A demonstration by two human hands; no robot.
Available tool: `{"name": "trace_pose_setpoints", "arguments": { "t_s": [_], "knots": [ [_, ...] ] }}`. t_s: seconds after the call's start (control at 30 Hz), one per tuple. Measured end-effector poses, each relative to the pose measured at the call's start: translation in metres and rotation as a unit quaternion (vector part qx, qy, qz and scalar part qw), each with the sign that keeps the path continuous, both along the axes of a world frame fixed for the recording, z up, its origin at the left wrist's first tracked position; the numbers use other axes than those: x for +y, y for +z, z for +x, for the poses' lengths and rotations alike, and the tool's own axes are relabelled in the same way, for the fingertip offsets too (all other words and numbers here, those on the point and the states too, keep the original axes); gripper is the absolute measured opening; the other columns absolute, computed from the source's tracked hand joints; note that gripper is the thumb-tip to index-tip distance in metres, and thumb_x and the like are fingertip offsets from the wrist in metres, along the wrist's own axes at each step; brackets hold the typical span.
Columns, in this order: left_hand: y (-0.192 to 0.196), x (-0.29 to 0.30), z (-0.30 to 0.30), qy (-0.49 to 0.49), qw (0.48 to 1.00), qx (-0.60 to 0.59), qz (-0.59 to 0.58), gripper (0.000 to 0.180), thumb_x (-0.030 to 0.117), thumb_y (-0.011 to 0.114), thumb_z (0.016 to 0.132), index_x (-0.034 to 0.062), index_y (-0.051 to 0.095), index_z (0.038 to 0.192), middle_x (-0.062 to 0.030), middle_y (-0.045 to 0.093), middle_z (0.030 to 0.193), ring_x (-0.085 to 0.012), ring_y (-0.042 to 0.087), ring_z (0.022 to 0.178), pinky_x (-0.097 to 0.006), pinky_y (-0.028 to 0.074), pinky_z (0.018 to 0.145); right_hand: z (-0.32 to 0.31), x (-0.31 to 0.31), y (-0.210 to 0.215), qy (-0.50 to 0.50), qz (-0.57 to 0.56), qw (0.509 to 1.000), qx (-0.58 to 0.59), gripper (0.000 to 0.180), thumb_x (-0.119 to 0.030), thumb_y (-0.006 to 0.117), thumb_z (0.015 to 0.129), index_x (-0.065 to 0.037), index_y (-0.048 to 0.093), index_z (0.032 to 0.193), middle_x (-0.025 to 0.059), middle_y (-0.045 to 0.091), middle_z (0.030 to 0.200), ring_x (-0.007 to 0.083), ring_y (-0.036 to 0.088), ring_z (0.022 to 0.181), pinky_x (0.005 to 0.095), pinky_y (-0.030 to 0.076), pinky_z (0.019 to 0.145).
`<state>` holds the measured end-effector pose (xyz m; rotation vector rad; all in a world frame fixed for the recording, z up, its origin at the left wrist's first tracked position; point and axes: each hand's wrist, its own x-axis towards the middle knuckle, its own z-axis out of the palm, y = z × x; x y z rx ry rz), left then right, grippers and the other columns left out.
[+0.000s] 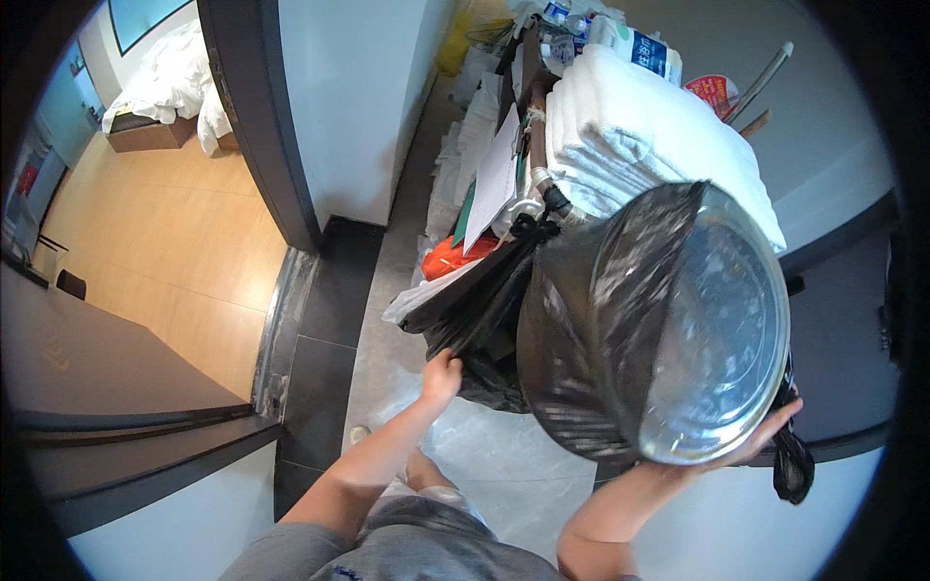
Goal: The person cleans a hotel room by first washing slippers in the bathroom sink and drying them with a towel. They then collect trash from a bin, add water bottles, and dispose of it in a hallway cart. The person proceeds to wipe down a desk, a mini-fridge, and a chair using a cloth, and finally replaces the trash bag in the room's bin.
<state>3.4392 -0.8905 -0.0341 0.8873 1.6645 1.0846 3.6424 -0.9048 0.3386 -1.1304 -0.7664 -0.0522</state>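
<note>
My right hand supports a round clear plastic bin from below, its wide circular end turned up toward me. Black plastic film covers the bin's left part. To its left, my left hand is closed on the edge of a black garbage bag. That bag hangs by a knot from the near end of a loaded cart. A small bunched black bag dangles beside my right fingers. Whatever lies inside the bin or the garbage bag is hidden.
The cart carries folded white towels, a white-and-blue package and plastic bottles. A clipboard with paper hangs on its side above something orange. On the left, a doorway with a dark frame opens onto a room with white bedding.
</note>
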Motion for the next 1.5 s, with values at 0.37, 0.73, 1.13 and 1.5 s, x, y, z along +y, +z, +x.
{"name": "trace_pose_setpoints", "arguments": {
  "t_s": [0.37,0.73,1.13,1.5],
  "knots": [
    [0.128,-0.064,-0.074,0.001,0.828,-0.560,0.026,0.036,0.016,0.051,0.079,-0.0016,0.053,0.111,-0.0109,0.062,0.105,-0.0236,0.060,0.095,-0.040,0.047,0.084,0.015,0.062,-0.208,0.370,-0.024,0.817,0.442,0.055,-0.045,0.041,0.092,0.001,0.046,0.121,0.0135,0.052,0.120,0.0241,0.050,0.111,0.0420,0.039,0.099],
    [0.185,-0.086,-0.070,-0.022,0.876,-0.481,-0.039,0.027,0.014,0.054,0.079,-0.0044,0.058,0.098,-0.0129,0.063,0.099,-0.0206,0.060,0.090,-0.033,0.047,0.081,-0.007,0.042,-0.414,0.279,-0.423,0.735,0.451,0.052,-0.051,0.039,0.090,-0.009,0.055,0.118,0.0047,0.058,0.114,0.0217,0.053,0.102,0.0357,0.041,0.089],
    [0.180,-0.084,-0.074,-0.019,0.936,-0.352,-0.029,0.004,0.008,0.054,0.076,0.0048,0.053,0.074,-0.0018,0.055,0.075,-0.0108,0.054,0.069,-0.025,0.046,0.063,0.132,0.063,-0.510,0.259,-0.608,0.748,0.069,0.050,-0.037,0.053,0.084,-0.005,0.051,0.123,0.0153,0.053,0.123,0.0276,0.054,0.108,0.0356,0.042,0.089],
    [0.130,-0.067,-0.056,0.054,0.960,-0.257,-0.094,0.008,0.010,0.048,0.088,0.0057,0.053,0.083,-0.0045,0.060,0.083,-0.0142,0.061,0.078,-0.033,0.053,0.075,0.087,0.082,-0.457,0.292,-0.758,0.233,-0.534,0.031,-0.021,0.043,0.089,-0.013,0.063,0.111,0.0107,0.054,0.123,0.0269,0.052,0.113,0.0417,0.044,0.087]
  ]
}}
